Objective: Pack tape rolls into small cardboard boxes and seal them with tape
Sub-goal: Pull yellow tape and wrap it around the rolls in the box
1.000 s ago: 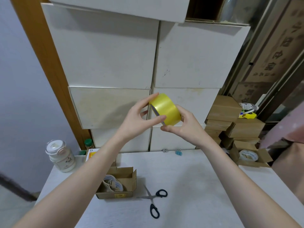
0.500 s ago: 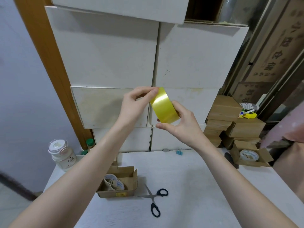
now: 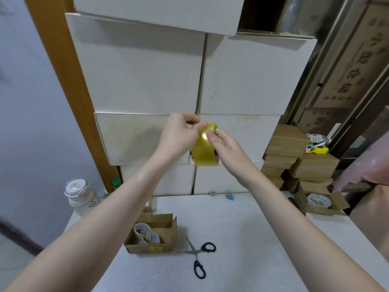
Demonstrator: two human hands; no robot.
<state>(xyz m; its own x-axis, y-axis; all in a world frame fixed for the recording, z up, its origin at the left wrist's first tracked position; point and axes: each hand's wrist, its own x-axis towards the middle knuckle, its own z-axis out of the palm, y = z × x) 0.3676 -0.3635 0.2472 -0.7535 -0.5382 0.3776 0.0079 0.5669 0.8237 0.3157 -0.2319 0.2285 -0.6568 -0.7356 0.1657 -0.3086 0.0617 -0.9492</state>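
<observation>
**Both hands up on yellow tape roll, over the tabletop**

Nearest the front edge of the tabletop [image 3: 242, 239]: black-handled scissors [image 3: 197, 257], blades spread, lying flat approx mid-width. Just left of them, an open small cardboard box [image 3: 152, 234], flaps up, w/ tape rolls [image 3: 146, 232] standing inside; yellow label on its front wall.

Both forearms rise from the bottom corners of the view and converge above the table, well clear of the surface. Left hand [image 3: 179, 133]: wrist bent, fingers curled, thumb and fingertips pinched together at the upper rim of the yellow tape roll [image 3: 204, 150], seemingly on the tape's surface or edge; can't tell if a loose end is caught. Right hand [image 3: 228, 148]: on the roll's right side, thumb pressed on the outer yellow face, fingers around the rim at the core, so it's clamped on the roll. Roll stands on edge, tilted, held in the air in front of the stacked white cartons [image 3: 147, 70].

Right edge of tabletop: second open cardboard box [image 3: 322, 204] w/ a whitish tape roll [image 3: 319, 200] inside. Back edge: blue binder clip [image 3: 230, 196]. Back left corner: clear jar w/ white lid [image 3: 81, 197], green-capped bottle [image 3: 116, 183] behind it.

Far right, past the table: stack of closed brown boxes [image 3: 294, 157], a puzzle cube and other small items [image 3: 315, 144] on top. Cartons w/ printed characters [image 3: 355, 66] beyond.
</observation>
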